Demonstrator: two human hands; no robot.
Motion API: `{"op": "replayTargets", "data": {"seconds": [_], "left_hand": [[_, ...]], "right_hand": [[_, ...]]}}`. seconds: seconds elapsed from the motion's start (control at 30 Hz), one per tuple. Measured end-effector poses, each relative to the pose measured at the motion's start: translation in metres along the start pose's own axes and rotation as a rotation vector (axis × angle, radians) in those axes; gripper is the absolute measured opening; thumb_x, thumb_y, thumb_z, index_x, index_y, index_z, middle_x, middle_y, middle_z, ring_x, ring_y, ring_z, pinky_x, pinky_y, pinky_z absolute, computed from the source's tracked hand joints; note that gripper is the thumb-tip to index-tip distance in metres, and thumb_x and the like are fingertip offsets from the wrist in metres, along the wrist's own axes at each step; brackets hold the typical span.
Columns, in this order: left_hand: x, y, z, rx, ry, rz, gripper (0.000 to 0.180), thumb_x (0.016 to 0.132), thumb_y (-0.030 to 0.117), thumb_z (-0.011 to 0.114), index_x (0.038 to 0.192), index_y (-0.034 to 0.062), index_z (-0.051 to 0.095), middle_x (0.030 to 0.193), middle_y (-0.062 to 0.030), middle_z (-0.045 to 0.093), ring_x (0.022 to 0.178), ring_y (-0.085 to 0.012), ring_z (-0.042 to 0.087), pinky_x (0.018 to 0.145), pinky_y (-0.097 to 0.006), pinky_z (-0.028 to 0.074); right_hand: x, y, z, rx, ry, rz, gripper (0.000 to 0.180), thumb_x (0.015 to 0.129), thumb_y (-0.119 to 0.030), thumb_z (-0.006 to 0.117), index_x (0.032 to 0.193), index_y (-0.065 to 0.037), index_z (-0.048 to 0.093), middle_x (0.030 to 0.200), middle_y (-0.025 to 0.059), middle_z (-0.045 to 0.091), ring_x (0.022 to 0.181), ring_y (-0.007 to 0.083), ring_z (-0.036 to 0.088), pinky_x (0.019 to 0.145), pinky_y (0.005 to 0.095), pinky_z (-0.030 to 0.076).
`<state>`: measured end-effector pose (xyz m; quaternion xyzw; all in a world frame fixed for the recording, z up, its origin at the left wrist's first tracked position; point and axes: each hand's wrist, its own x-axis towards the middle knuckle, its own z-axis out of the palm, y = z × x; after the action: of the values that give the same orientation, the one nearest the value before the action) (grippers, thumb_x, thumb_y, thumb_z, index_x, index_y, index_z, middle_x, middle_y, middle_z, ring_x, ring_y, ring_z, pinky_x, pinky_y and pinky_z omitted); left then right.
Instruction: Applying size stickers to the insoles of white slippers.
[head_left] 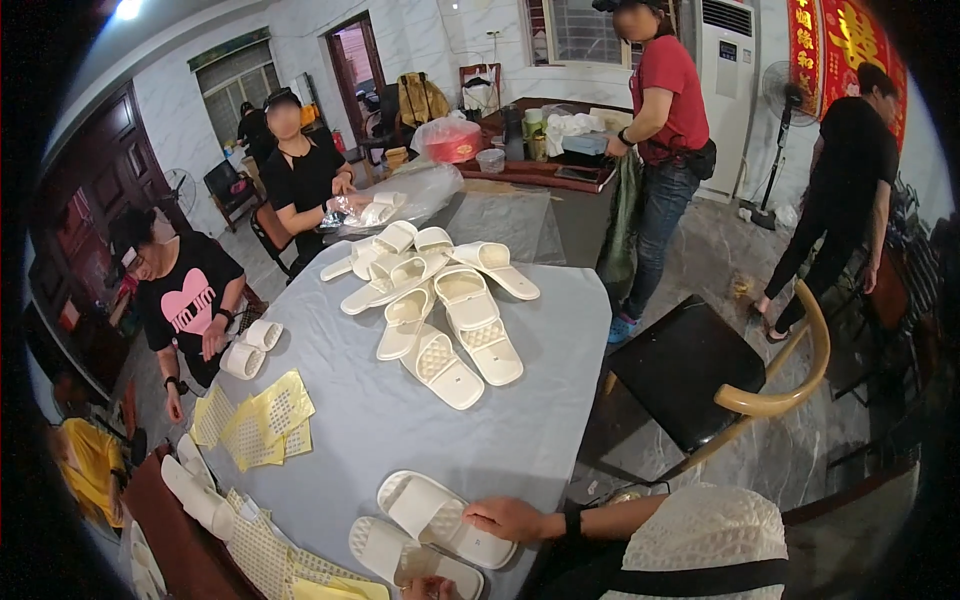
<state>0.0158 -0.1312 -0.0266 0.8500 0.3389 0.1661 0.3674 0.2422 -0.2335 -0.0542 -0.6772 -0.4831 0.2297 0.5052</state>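
Note:
Two cream slippers lie side by side at the near edge of the cloth-covered table. My right hand (505, 519) rests over the insole of the farther slipper (418, 507), just behind its strap. Its fingers are curled and pressed together, and whatever they pinch is hidden. At the lower edge, my left hand (430, 588) is partly cut off. Its bent fingers lie against the nearer slipper (380, 545), and I cannot make out what they hold. Small dark marks show on the heel of the farther slipper.
A pile of cream slippers (485, 350) spreads across the table's middle. Yellow sticker sheets (265, 420) lie left, with more sheets (265, 550) nearer. One person (195, 300) sits left, another (300, 180) handles slippers farther back. A black-seated chair (690, 370) stands right.

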Motion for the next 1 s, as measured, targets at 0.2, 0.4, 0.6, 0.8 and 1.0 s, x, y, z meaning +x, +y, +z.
{"op": "replayTargets", "data": {"seconds": [0.2, 0.4, 0.6, 0.8, 1.0], "left_hand": [[-0.001, 0.008, 0.000, 0.064, 0.095, 0.098, 0.018, 0.078, 0.017, 0.063, 0.086, 0.0007, 0.059, 0.074, -0.0170, 0.057, 0.071, -0.0327, 0.053, 0.069, -0.042, 0.042], [-0.001, -0.013, 0.011, -0.002, 0.053, 0.033, 0.021, 0.077, 0.020, 0.065, 0.088, 0.0023, 0.060, 0.079, -0.0165, 0.058, 0.079, -0.0345, 0.051, 0.074, -0.044, 0.041], [-0.007, 0.000, 0.014, 0.042, 0.118, 0.012, 0.020, 0.079, 0.019, 0.063, 0.091, 0.0024, 0.061, 0.082, -0.0185, 0.058, 0.080, -0.0366, 0.050, 0.074, -0.045, 0.041], [-0.020, 0.025, 0.035, 0.149, 0.394, 0.027, 0.019, 0.085, 0.014, 0.057, 0.095, -0.0009, 0.060, 0.097, -0.0247, 0.055, 0.088, -0.0393, 0.051, 0.079, -0.047, 0.042], [-0.040, 0.038, 0.058, 0.357, 0.559, 0.154, 0.032, 0.090, 0.021, 0.055, 0.113, -0.0014, 0.051, 0.112, -0.0238, 0.052, 0.101, -0.0417, 0.049, 0.085, -0.049, 0.042]], "right_hand": [[0.001, 0.000, 0.000, -0.015, -0.005, -0.013, 0.025, 0.093, -0.026, 0.048, 0.101, -0.005, 0.059, 0.092, 0.0135, 0.062, 0.085, 0.0311, 0.059, 0.072, 0.0366, 0.046], [0.004, 0.000, 0.000, -0.151, -0.006, -0.004, 0.027, 0.093, -0.028, 0.048, 0.102, -0.006, 0.060, 0.094, 0.0134, 0.063, 0.086, 0.0311, 0.060, 0.071, 0.0373, 0.047], [0.009, -0.004, 0.001, -0.141, 0.057, -0.046, 0.025, 0.091, -0.028, 0.050, 0.102, -0.008, 0.061, 0.089, 0.0129, 0.064, 0.078, 0.0306, 0.062, 0.065, 0.0376, 0.048], [0.008, -0.003, 0.001, -0.150, 0.052, -0.045, 0.022, 0.091, -0.026, 0.051, 0.100, -0.008, 0.061, 0.087, 0.0132, 0.064, 0.075, 0.0315, 0.062, 0.062, 0.0379, 0.048], [0.002, -0.005, 0.004, -0.113, 0.096, -0.048, 0.019, 0.091, -0.024, 0.051, 0.101, -0.009, 0.059, 0.089, 0.0128, 0.064, 0.079, 0.0313, 0.061, 0.065, 0.0371, 0.048]]}}
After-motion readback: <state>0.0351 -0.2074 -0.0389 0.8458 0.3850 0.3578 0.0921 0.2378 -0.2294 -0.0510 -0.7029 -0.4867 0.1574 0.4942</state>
